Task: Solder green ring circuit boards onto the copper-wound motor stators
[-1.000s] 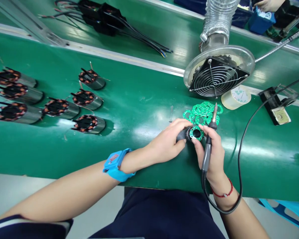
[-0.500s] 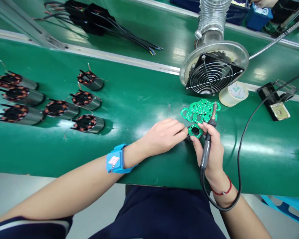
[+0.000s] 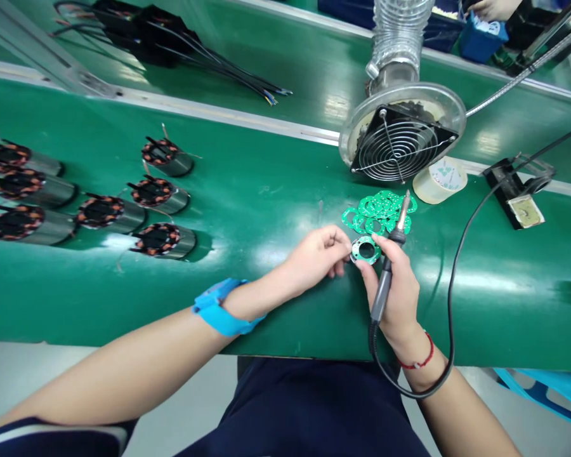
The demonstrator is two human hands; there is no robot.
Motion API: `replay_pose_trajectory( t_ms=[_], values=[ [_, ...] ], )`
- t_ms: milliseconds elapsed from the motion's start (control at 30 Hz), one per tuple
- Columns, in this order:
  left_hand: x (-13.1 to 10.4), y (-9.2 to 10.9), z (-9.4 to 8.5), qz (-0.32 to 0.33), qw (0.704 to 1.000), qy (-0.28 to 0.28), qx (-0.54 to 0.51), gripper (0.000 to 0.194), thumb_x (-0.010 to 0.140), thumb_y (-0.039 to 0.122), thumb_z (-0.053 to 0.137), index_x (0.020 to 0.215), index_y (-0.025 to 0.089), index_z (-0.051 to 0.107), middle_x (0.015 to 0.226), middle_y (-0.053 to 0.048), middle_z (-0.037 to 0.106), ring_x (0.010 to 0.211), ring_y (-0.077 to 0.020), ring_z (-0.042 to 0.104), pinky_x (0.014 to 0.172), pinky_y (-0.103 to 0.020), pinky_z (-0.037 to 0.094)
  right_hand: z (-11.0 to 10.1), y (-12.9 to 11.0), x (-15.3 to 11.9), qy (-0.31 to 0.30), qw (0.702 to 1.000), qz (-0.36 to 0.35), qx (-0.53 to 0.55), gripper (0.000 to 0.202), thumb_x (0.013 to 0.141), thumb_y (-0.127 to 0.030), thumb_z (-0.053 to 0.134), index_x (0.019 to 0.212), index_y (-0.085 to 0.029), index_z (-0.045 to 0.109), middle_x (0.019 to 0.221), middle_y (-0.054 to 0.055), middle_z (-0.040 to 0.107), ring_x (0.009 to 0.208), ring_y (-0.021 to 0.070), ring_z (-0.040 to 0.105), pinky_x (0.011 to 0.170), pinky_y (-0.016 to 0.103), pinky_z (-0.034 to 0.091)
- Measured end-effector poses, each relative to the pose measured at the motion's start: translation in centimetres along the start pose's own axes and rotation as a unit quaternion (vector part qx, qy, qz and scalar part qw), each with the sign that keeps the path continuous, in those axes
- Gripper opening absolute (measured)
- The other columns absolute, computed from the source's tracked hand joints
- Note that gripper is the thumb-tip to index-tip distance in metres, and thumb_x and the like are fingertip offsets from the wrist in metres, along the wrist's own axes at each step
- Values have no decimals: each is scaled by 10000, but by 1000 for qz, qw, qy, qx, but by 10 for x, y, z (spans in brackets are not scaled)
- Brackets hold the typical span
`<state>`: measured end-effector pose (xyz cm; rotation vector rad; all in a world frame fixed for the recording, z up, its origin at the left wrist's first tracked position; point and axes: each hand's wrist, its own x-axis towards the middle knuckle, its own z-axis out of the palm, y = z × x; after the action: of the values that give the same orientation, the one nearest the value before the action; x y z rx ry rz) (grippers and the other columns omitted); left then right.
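Observation:
A green ring-shaped circuit board (image 3: pixel 372 252) sits on a part between my hands, near the bench's front. My right hand (image 3: pixel 396 282) grips its right side with thumb and index finger, and also holds a soldering iron (image 3: pixel 382 295) whose tip points up and away. Fingers bent, my left hand (image 3: pixel 320 255) pinches at the ring's left edge; what lies between its fingertips is too small to tell. Just behind, several loose green ring boards (image 3: pixel 380 208) lie in an overlapping pile.
A fume fan (image 3: pixel 397 149) hangs behind the pile, beside a tape roll (image 3: pixel 441 181). An iron stand (image 3: pixel 516 193) is at right. Several copper-wound stators (image 3: pixel 159 192) stand at left. Black parts with cables (image 3: pixel 166 38) lie on the back shelf. A person's hand (image 3: pixel 495 9) shows top right.
The ring board has tilted and turned in my right hand. My left hand's lower fingers have dropped below it, and its wrist has rotated. The whole view has shifted slightly.

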<state>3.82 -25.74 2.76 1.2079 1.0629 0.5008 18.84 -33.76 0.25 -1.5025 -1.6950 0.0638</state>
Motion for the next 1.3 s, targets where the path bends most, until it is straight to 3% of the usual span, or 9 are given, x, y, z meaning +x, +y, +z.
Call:
replay_pose_trajectory(
  t_ms=[100, 167, 367, 600, 700, 933, 1067, 1200, 1300],
  values=[
    [-9, -8, 4, 230, 960, 59, 150, 72, 877, 147, 511, 867, 173, 577, 852, -32, 637, 826, -154, 623, 760, -302, 539, -1, 3, 1, 27, 999, 26, 13, 501, 896, -252, 681, 1353, -262, 476, 1177, 78, 703, 1086, 214, 701, 920, 365, 603],
    [-17, -11, 6, 299, 926, 46, 227, 153, 900, 115, 467, 959, 165, 599, 1045, -87, 650, 1032, -199, 611, 908, -383, 528, -2, 4, 1, 34, 999, 36, 17, 496, 899, -255, 676, 1353, -269, 475, 1196, 78, 691, 1109, 218, 692, 939, 384, 598],
    [-28, -14, 10, 267, 921, 35, 280, 449, 888, 110, 483, 1334, 155, 465, 1303, -159, 568, 1192, -261, 578, 1020, -510, 512, -5, 3, 2, 46, 998, 45, 21, 493, 900, -251, 674, 1351, -273, 476, 1205, 75, 684, 1123, 219, 684, 957, 400, 593],
    [-26, -21, 8, 245, 930, -41, 271, 541, 900, 151, 500, 1436, 178, 434, 1523, -167, 419, 1433, -285, 397, 1150, -550, 403, 1, 6, -2, 45, 997, 55, 19, 459, 904, -236, 664, 1328, -256, 491, 1169, 87, 687, 1091, 207, 690, 927, 370, 599],
    [-20, -24, 6, 260, 916, -18, 303, 532, 878, 187, 574, 1391, 132, 446, 1542, -215, 364, 1465, -321, 325, 1157, -579, 367, 4, 7, -3, 20, 997, 66, 30, 477, 904, -293, 662, 1339, -248, 474, 1180, 102, 684, 1096, 231, 693, 909, 402, 609],
    [-3, -18, 1, 309, 833, 11, 458, 388, 893, 280, 645, 1226, 119, 527, 1213, -166, 641, 1107, -316, 602, 934, -508, 524, -6, 11, 1, 20, 994, 91, 59, 392, 929, -264, 597, 1309, -233, 506, 1209, 107, 698, 1103, 230, 699, 952, 434, 579],
    [14, -16, -20, 272, 834, 137, 461, 441, 897, 263, 630, 1285, 123, 473, 1243, -169, 598, 1151, -304, 601, 947, -467, 531, -17, 19, 6, 39, 990, 119, 57, 324, 956, -258, 544, 1279, -231, 536, 1063, 74, 758, 1031, 223, 723, 930, 438, 557],
    [18, -4, -56, 244, 817, 278, 441, 673, 878, 277, 630, 1435, 90, 301, 1479, -259, 352, 1304, -341, 493, 1012, -484, 498, -20, 24, 6, 24, 987, 156, 35, 367, 975, -306, 518, 1333, -224, 516, 857, 38, 775, 899, 239, 753, 881, 445, 550],
    [-13, 6, -87, 223, 768, 333, 500, 505, 881, 303, 616, 1314, 97, 458, 1327, -209, 508, 1268, -370, 495, 1029, -547, 456, -18, 28, 5, 23, 987, 148, 51, 345, 964, -347, 532, 1283, -218, 551, 822, 35, 773, 815, 246, 763, 823, 439, 558]
  ],
)
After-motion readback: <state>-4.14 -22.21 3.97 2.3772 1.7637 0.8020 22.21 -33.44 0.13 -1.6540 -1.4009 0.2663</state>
